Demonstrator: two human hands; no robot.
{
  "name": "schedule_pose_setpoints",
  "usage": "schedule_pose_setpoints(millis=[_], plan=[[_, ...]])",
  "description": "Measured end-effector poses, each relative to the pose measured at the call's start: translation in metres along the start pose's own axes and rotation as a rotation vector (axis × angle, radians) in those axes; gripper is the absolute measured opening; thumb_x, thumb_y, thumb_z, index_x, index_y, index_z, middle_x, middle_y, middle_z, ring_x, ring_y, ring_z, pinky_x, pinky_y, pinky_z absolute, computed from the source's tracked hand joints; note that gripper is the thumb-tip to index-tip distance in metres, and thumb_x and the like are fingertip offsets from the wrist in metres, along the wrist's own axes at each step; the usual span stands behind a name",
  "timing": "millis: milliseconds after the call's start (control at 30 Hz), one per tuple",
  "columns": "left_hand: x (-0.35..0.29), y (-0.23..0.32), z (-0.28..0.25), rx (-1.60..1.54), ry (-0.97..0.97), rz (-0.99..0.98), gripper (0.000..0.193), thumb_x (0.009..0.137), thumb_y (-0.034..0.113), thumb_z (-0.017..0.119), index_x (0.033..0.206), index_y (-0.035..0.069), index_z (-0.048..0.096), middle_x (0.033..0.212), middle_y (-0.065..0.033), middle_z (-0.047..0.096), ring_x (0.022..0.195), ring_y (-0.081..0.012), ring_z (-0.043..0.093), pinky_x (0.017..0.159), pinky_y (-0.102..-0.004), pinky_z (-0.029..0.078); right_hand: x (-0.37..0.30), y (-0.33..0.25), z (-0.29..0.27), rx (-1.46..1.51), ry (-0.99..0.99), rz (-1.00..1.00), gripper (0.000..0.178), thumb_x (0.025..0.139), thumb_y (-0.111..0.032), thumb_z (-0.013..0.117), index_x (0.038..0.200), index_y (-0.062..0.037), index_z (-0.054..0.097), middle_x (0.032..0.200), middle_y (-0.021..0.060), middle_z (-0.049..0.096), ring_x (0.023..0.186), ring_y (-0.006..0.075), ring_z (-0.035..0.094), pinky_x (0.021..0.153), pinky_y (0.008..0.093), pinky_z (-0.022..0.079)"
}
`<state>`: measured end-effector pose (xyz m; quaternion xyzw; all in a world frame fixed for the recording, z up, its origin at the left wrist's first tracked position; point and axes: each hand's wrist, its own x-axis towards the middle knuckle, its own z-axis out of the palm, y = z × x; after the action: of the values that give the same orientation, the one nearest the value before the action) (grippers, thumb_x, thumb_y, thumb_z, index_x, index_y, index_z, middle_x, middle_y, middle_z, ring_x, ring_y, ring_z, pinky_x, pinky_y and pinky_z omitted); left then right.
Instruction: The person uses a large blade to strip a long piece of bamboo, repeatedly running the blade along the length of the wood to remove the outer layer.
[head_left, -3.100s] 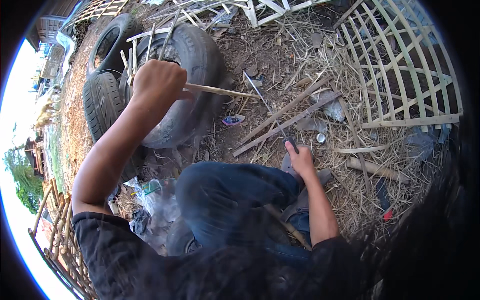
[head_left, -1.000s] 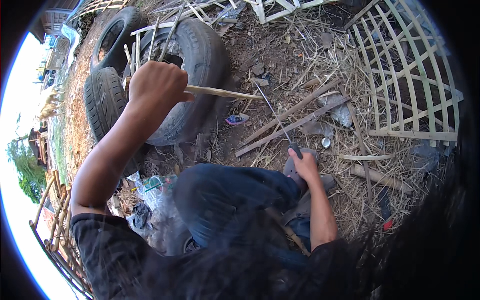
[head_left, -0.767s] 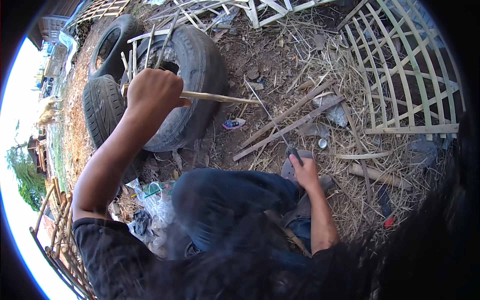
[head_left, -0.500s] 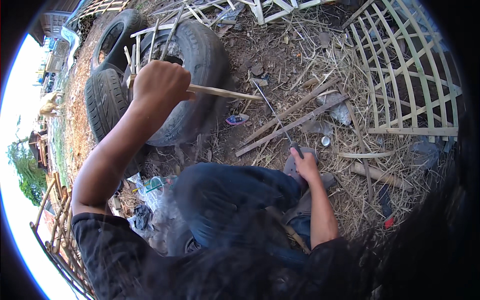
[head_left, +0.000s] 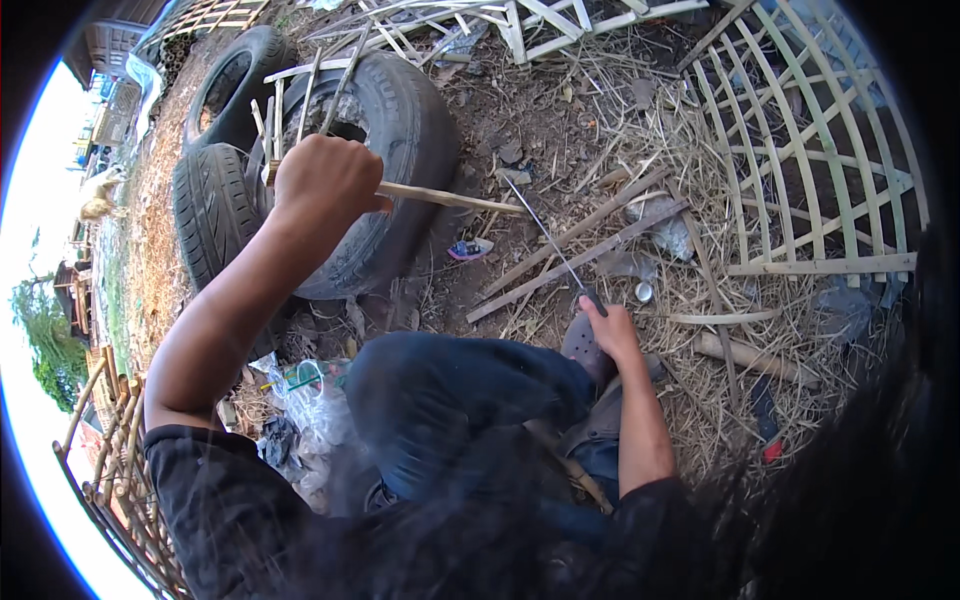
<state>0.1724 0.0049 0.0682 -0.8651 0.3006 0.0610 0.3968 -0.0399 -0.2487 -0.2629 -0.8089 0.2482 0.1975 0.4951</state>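
Observation:
My left hand (head_left: 328, 180), a closed fist, grips a pale bamboo strip (head_left: 455, 199) at the middle left. The strip runs rightward past the fist, and its right end meets or lies very near a long thin blade. That blade belongs to a knife (head_left: 548, 236) with a dark handle. Around the handle, my right hand (head_left: 612, 332) is closed, low beside my shoe (head_left: 583, 345). The blade slants up and left, away from me. Whether its edge touches the strip I cannot tell.
Old tyres (head_left: 405, 150) stand at the upper left, bamboo sticks leaning on one. A bamboo lattice panel (head_left: 830, 160) is at the right. Wooden sticks (head_left: 590, 257), straw shavings and a small can (head_left: 643, 291) lie on the ground. Plastic bags (head_left: 315, 410) sit left of my knee.
The whole view has shifted slightly. Both hands keep their grips, and the strip and knife stay in nearly the same relation.

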Motion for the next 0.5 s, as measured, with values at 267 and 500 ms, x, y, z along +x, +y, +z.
schedule_pose_setpoints(millis=[267,500], plan=[[-0.005,0.003,-0.003,-0.003,0.019,0.004,0.046,0.068,0.058,0.068,0.063,0.012,0.068,0.055,-0.0014,0.061,0.057,-0.0187,0.067,0.049,-0.0307,0.049,-0.020,-0.021,0.008,0.057,-0.006,-0.057,0.061,0.088,-0.056,0.058,0.062,-0.0010,0.057,0.050,0.0059,0.053,0.042,0.0150,0.053,0.043,0.0308,0.042],[-0.001,0.006,-0.012,-0.032,-0.033,-0.034,0.032,0.070,0.045,0.074,0.065,0.014,0.069,0.062,-0.0013,0.065,0.063,-0.0173,0.067,0.053,-0.0293,0.048,-0.018,-0.014,0.009,0.636,-0.287,0.266,0.057,0.088,-0.060,0.055,0.068,-0.0069,0.052,0.051,0.0006,0.049,0.040,0.0101,0.046,0.041,0.0269,0.040]])
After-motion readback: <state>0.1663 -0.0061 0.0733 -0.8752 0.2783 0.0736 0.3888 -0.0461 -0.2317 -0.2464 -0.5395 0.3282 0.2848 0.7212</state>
